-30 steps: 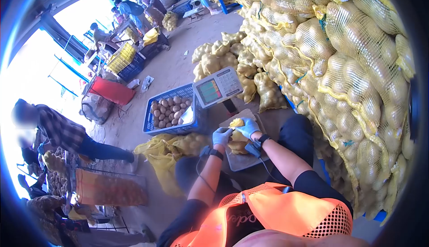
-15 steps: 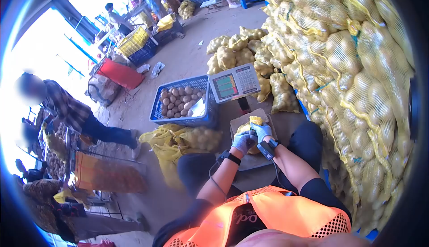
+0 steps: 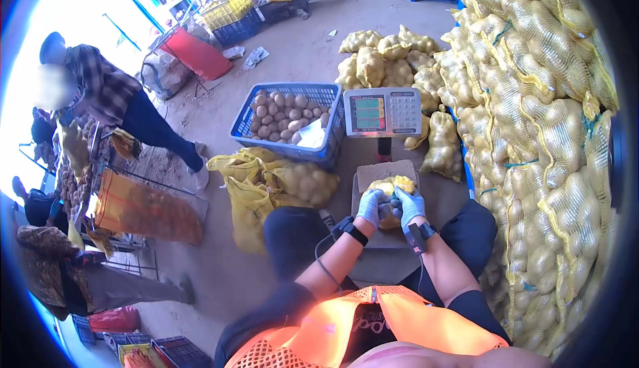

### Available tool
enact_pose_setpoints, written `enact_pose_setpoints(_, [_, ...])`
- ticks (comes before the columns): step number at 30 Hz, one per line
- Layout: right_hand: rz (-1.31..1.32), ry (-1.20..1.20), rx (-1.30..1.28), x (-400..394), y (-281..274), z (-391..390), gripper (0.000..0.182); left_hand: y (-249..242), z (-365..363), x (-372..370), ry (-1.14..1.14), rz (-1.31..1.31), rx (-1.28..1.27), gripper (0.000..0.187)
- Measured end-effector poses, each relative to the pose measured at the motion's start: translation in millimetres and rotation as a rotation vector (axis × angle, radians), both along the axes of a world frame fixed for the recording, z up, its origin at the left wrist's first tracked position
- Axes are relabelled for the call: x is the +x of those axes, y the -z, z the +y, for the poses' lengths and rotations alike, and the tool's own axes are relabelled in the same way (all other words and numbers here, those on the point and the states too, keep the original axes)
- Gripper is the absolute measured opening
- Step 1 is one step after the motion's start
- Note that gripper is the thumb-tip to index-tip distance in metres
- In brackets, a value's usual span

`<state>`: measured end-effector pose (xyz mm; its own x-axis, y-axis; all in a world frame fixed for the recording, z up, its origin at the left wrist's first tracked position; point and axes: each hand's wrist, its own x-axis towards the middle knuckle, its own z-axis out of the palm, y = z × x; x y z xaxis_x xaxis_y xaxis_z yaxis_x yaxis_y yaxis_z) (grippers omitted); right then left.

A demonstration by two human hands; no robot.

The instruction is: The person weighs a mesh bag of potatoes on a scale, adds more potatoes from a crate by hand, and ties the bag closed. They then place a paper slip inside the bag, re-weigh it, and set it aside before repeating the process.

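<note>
A small yellow mesh bag (image 3: 382, 185) sits on the platform (image 3: 386, 168) of a weighing scale between my knees. My right hand (image 3: 411, 207), in a pale glove, is closed around the bag's gathered neck, whose yellow end sticks up above the fingers. On the other side my left hand (image 3: 371, 208), gloved too, has its fingers pinched at the neck beside a bit of dark green that may be a tie. My hands hide most of the bag's body. Beyond them stands the scale's display (image 3: 383, 112), with lit green windows and a keypad.
A blue crate (image 3: 283, 148) of loose potatoes stands ahead left, beside full mesh sacks (image 3: 306, 183). Stacked potato sacks (image 3: 532, 135) rise on my right. Smaller filled bags (image 3: 384, 68) lie behind the scale. A person (image 3: 110, 92) in a checked shirt stands at left.
My view has turned, so the scale and crate sit farther right in the picture. Both hands stay at the bag's neck, now slightly farther apart.
</note>
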<state>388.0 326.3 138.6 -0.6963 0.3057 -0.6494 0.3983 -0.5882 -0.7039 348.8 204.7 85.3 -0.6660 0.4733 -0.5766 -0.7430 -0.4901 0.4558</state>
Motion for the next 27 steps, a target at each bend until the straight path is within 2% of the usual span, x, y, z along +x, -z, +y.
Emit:
enact_pose_setpoints(2, [0.009,-0.017,0.019,2.1,0.3,-2.0,0.02,-1.1,-0.2,2.7,-0.023,-0.04,0.004,0.016])
enact_pose_setpoints(4, [0.005,-0.011,0.027,2.9,4.9,-2.2,0.022,-11.2,0.2,3.0,0.109,0.173,-0.139,0.017])
enact_pose_setpoints(5, [0.042,-0.025,0.053,4.1,0.6,-3.4,0.021,-6.9,4.8,5.0,0.04,0.083,-0.049,0.017])
enact_pose_setpoints(6, [0.053,-0.031,0.054,3.9,4.6,-3.0,0.021,2.5,5.3,5.1,0.034,0.094,-0.049,0.017])
enact_pose_setpoints(7, [0.059,-0.078,0.074,3.4,12.5,-1.2,0.019,12.0,4.6,4.8,0.06,0.018,0.064,0.017])
enact_pose_setpoints(9, [0.121,-0.116,0.088,3.2,12.6,-7.1,0.015,1.8,-2.5,7.1,0.108,-0.092,0.197,0.016])
enact_pose_setpoints(13, [0.075,-0.173,0.069,-2.9,23.4,0.0,0.017,-54.7,-1.2,23.2,-0.049,-0.151,0.113,0.015])
enact_pose_setpoints(14, [0.13,-0.174,0.061,-3.2,28.1,1.8,0.017,-63.5,0.1,24.9,-0.062,-0.204,0.096,0.014])
enact_pose_setpoints(16, [0.138,-0.077,0.141,-5.4,31.3,-2.6,0.016,-34.4,-7.1,17.4,0.076,-0.083,0.194,0.014])
enact_pose_setpoints(18, [0.116,-0.154,0.168,-3.4,34.0,7.6,0.015,-49.6,4.9,30.2,-0.037,0.209,-0.369,0.014])
enact_pose_setpoints(19, [0.113,-0.181,0.223,-5.7,48.1,11.2,0.024,-55.1,6.4,34.4,-0.07,0.35,-0.537,0.013])
enact_pose_setpoints(20, [0.113,-0.208,0.195,-4.1,43.6,11.9,0.025,-38.1,5.7,35.0,-0.121,0.705,-0.77,0.016])
enact_pose_setpoints(22, [0.151,-0.198,0.308,-3.4,41.9,9.8,0.027,-26.0,3.2,34.0,-0.039,0.894,-1.326,0.021])
enact_pose_setpoints(23, [0.138,-0.207,0.418,-3.0,38.2,9.2,0.029,-23.8,0.1,34.0,-0.042,0.884,-1.322,0.021])
enact_pose_setpoints(25, [0.196,-0.211,0.464,-4.7,51.9,12.7,0.031,-20.2,-2.6,33.9,0.203,0.948,-1.288,0.024])
enact_pose_setpoints(26, [0.265,-0.216,0.501,-6.8,55.6,14.3,0.032,-45.0,-5.8,39.5,0.135,0.715,-0.707,0.02])
enact_pose_setpoints(27, [0.324,-0.253,0.586,-5.5,39.4,11.5,0.034,-50.1,-8.1,35.2,0.023,1.233,-0.82,0.017])
